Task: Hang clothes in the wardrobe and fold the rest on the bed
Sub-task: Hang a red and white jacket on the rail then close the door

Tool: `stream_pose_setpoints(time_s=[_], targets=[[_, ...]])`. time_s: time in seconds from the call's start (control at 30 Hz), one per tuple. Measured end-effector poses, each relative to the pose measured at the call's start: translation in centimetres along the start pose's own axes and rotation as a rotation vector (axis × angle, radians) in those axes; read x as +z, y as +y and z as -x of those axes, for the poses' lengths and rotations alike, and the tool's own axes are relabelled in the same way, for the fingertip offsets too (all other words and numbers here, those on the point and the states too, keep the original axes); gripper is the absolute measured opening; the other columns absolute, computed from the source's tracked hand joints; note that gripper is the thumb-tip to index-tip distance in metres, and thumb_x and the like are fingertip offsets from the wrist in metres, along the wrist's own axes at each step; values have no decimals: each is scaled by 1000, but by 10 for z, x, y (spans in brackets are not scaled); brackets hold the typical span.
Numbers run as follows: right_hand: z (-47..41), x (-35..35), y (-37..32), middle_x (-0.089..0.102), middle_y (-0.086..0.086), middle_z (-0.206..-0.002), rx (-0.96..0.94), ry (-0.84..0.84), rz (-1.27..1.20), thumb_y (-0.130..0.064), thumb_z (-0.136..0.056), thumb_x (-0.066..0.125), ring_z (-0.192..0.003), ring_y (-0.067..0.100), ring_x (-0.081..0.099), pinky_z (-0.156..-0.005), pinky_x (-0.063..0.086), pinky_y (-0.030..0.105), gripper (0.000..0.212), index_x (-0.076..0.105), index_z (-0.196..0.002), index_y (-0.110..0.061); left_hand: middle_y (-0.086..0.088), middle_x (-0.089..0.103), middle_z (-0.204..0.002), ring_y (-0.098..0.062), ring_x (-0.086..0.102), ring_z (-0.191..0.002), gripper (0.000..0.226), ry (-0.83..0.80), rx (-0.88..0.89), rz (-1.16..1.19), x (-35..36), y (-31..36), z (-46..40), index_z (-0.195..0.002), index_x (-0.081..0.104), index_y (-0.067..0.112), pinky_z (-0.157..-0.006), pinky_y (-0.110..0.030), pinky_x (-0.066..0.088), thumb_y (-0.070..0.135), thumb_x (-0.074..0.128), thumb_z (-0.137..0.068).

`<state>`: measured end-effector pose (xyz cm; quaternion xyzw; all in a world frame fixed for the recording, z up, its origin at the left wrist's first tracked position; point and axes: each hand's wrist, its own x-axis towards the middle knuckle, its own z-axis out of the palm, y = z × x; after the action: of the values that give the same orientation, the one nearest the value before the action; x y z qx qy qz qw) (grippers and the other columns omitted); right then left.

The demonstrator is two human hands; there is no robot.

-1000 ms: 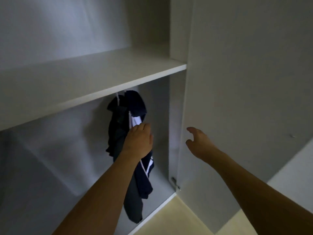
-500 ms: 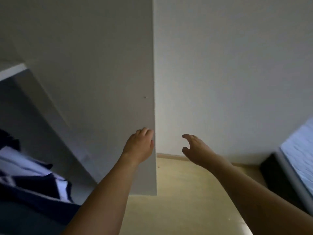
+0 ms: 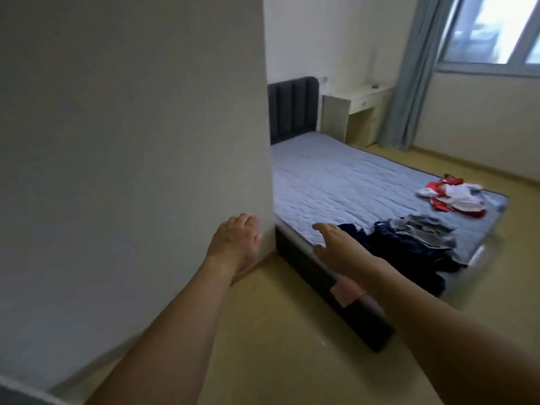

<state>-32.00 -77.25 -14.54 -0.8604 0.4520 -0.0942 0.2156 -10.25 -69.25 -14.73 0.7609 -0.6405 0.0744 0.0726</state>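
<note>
A bed (image 3: 336, 182) with a pale blue quilted cover and dark headboard stands ahead to the right. On its near corner lies a heap of dark navy clothes (image 3: 409, 247) with a grey garment (image 3: 432, 229) on top. Farther along the foot end sits a red and white garment (image 3: 450, 197). My left hand (image 3: 236, 241) is stretched forward with relaxed fingers in front of the white wardrobe panel (image 3: 131, 141), holding nothing. My right hand (image 3: 333, 244) reaches out, fingers loose and empty, in front of the bed's near edge. The wardrobe's inside is out of view.
The white wardrobe panel fills the left half of the view. A white desk (image 3: 353, 109) stands beyond the bed beside a blue-grey curtain (image 3: 409, 74) and a window (image 3: 496, 30). Beige floor (image 3: 263, 331) stretches between me and the bed.
The view has swung right, from the wardrobe's inside with the hung dark garment to the bed. My left hand has come off that garment. Both hands stay outstretched and empty.
</note>
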Motion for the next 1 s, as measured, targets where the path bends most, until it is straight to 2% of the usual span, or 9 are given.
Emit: stream_pose_setpoints(time_s=[0.2,0.4,0.5,0.7,0.87,1.0], targets=[[31,-88,194,39,10,-146,241,90,-25,-22,-91,48,-132,27,39,-107,35,38,54,36,-143,-14,-6,45,-142,-27,46,-124,49,2,264,65,26,202,-114,-140,43,16,-102,-36,37,37,44,-95],[18,-144,343,38,9,-148,393,167,-83,-23,-90,48,-134,24,37,-103,33,31,55,36,-143,-18,-7,48,-139,-29,47,-122,48,-63,399,116,59,344,-218,-138,45,16,-100,-37,38,36,45,-95],[-7,-162,415,40,10,-146,456,159,-105,-23,-89,49,-132,24,39,-104,32,30,56,36,-143,-15,-6,48,-139,-28,47,-124,47,-113,406,123,90,397,-278,-138,46,17,-103,-37,37,37,46,-95],[-86,-222,561,52,10,-135,523,193,-111,-21,-86,50,-123,26,47,-93,36,28,44,49,-130,-16,-10,48,-137,-32,47,-123,46,-213,355,200,151,497,-420,-136,46,14,-103,-41,38,35,45,-95],[-137,-287,673,44,7,-144,612,211,-151,-22,-85,52,-131,22,42,-106,32,31,56,42,-141,-17,-11,47,-137,-32,45,-125,43,-305,313,266,182,600,-535,-134,47,13,-104,-42,37,31,43,-95],[-161,-328,776,41,8,-147,683,194,-153,-21,-88,51,-134,22,39,-107,31,29,57,38,-143,-15,-12,47,-136,-31,43,-126,43,-369,384,285,212,701,-610,-134,47,11,-106,-41,36,29,44,-94]])
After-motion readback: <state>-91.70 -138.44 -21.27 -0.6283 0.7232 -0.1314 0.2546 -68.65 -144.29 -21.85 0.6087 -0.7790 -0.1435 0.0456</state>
